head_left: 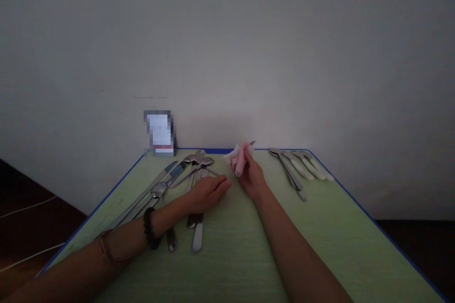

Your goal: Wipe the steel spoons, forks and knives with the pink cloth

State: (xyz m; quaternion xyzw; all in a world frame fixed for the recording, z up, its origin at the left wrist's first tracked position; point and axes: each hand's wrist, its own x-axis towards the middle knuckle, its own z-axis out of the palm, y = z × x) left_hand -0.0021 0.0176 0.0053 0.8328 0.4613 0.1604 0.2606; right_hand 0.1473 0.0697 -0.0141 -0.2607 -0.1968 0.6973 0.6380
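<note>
My right hand [250, 175] is closed round a pink cloth [239, 157] wrapped about a slim metal utensil [251, 143] whose tip pokes out beyond the cloth. My left hand [208, 191] pinches the near end of that utensil's handle between fingertips. Both hands meet over the middle of a light green table [234, 246] with a blue edge. Just under and left of my left hand lies a pile of metal cutlery [177, 180], knives and spoons fanned out.
A second group of cutlery [302, 165], some pieces with white handles, lies at the back right. A small blurred card [159, 133] stands at the table's back left against the plain wall. White cables [28, 208] run over the dark floor at left.
</note>
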